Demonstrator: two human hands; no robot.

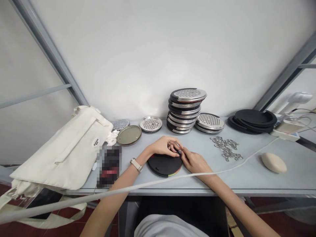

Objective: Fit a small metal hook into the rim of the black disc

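Our left hand (163,145) and right hand (195,162) bunch fingertips at the black disc (164,165), pinching what we can't tell; let's keep it flat!

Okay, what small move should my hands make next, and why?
I'd probably brace the black disc with your left hand while your right hand works gently at its rim: both hands' fingers meet there, and whatever lies between them is too hidden to identify.

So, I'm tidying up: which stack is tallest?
The silver-and-black stack, directly left of the low silver pile; it rises well above every other.
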